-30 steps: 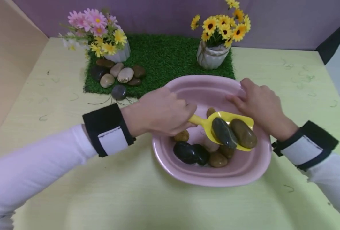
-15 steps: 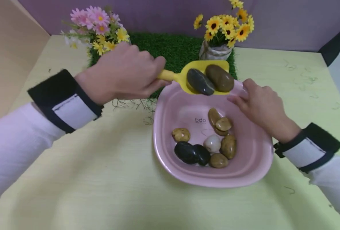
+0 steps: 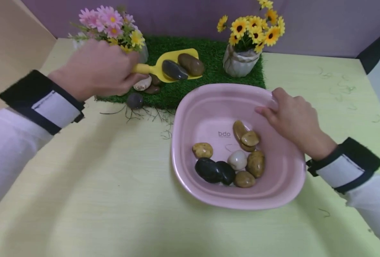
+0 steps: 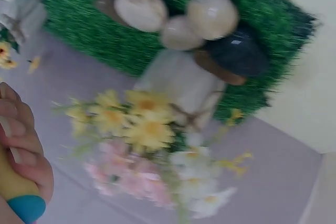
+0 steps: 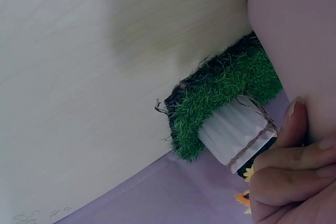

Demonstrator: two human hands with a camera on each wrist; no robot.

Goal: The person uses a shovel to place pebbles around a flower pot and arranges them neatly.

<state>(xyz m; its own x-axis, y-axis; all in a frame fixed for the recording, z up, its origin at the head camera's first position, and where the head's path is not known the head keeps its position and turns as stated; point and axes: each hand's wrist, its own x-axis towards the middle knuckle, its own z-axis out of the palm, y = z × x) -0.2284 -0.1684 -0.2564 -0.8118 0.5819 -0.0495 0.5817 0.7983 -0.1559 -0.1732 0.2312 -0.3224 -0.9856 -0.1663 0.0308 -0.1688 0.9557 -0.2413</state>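
My left hand (image 3: 101, 67) grips the handle of a yellow toy shovel (image 3: 157, 69), whose end is blue-green in the left wrist view. On its scoop lie a dark grey stone (image 3: 174, 70) and a brown stone (image 3: 191, 64), above the green turf mat (image 3: 209, 60). My right hand (image 3: 292, 119) holds the right back rim of a pink basin (image 3: 190, 185), thumb on the inside, fingers curled over the outside. Inside the basin lie several wet-looking stones, among them a black stone (image 3: 207, 169), a whitish stone (image 3: 237, 160) and a tan stone (image 3: 202, 150).
A pot of sunflowers (image 3: 239, 63) stands on the mat's right end. At its left end a pot of pink and yellow flowers (image 4: 181, 85) stands beside several stones (image 4: 212, 15), partly hidden behind my left hand in the head view. A purple wall (image 3: 183, 18) rises behind.
My left hand has lifted the shovel with its two stones out of the basin and carried it back and left over the turf. My right hand has stayed on the rim.
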